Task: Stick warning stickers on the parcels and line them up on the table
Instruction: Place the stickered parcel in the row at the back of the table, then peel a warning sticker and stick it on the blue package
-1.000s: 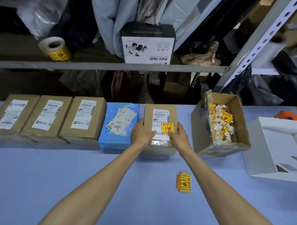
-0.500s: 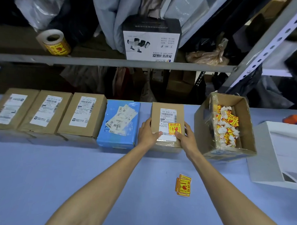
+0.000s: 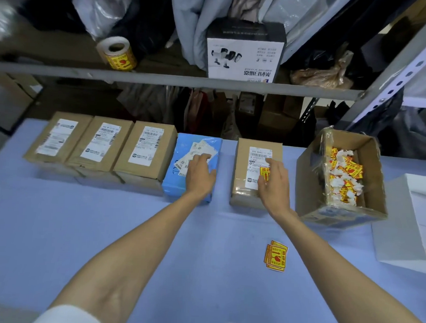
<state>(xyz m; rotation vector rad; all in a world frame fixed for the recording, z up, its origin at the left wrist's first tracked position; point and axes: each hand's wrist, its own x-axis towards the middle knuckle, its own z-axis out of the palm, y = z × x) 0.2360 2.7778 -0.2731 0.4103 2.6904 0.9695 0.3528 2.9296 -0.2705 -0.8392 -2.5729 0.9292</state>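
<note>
Five parcels lie in a row along the far edge of the blue table (image 3: 106, 230). Three brown ones stand at the left (image 3: 56, 140) (image 3: 99, 145) (image 3: 146, 151), then a blue parcel (image 3: 179, 182), then a brown parcel (image 3: 243, 172) with a yellow warning sticker (image 3: 264, 172) on its white label. My left hand (image 3: 200, 174) lies flat on the blue parcel, fingers straight over its labels. Over the stickered parcel, my right hand (image 3: 274, 183) rests with relaxed fingers, partly hiding the sticker. A small stack of yellow stickers (image 3: 276, 258) lies on the table near my right forearm.
An open cardboard box (image 3: 374, 180) of sticker scraps stands right of the parcels. A white box (image 3: 404, 230) sits at the right edge. On the metal shelf (image 3: 174, 79) behind are a sticker roll (image 3: 118, 53), a black-and-white carton (image 3: 243, 52) and bags.
My left hand has let go of the stickered brown parcel and moved left onto the blue parcel. My right hand has shifted from the parcel's side to its top.
</note>
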